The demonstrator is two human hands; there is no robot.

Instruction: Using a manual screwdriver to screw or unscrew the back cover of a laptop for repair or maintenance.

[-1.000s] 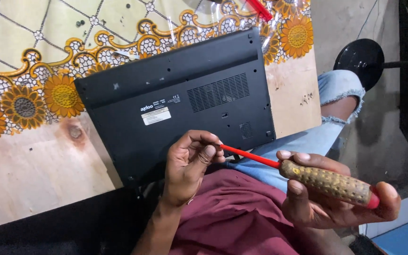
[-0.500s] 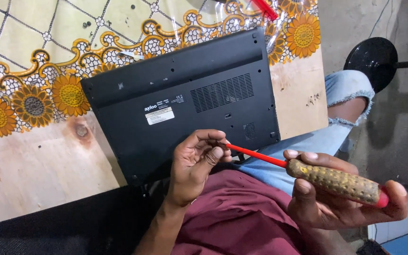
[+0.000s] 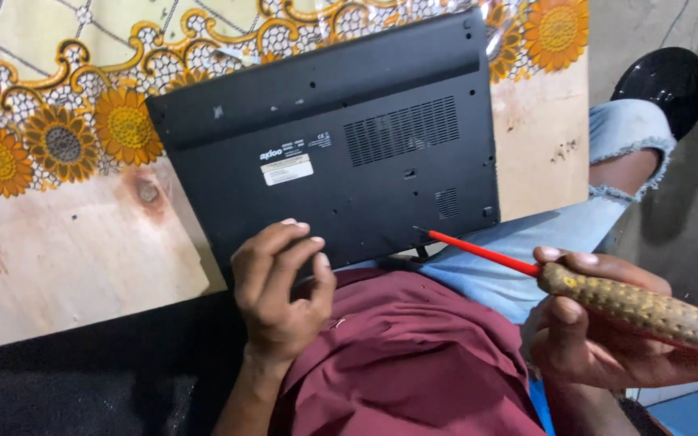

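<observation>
Far left: wooden table (image 3: 58, 266), bare plywood, w/ a sunflower-print cloth (image 3: 58, 129) over its back half. Laptop (image 3: 325, 153) lies on it bottom-up, black base facing the camera, near edge hanging over the table edge above the person's lap.

Left hand (image 3: 280, 295) sits at the laptop's near edge, fingers curled together, thumb tucked toward them. Whether it pinches something small can't be told; the fingertips look like they're resting on the base, or just over it.

Maroon shirt (image 3: 397, 363) fills the bottom centre, pale jeans (image 3: 527, 242) to the right of it.

Right hand (image 3: 599, 331) is clamped round the textured tan handle of a screwdriver (image 3: 575, 282); red shaft points up-left, tip at or just short of the laptop's near edge by a small dark tab. Contact not clear. Black stool (image 3: 664, 77) top right, well apart.

Progress, as a judgement: early. Base cover is still fully seated, no gap or lifted corner visible. Several screw holes show, but too small to tell which are empty, so most of the opening-up looks left.

Vs 0.5 s ago: the left hand was pinching the red shaft near its tip; now it's off the shaft and over at the laptop edge. Screwdriver tip has swung free toward the base. Laptop hasn't moved on the table.
</observation>
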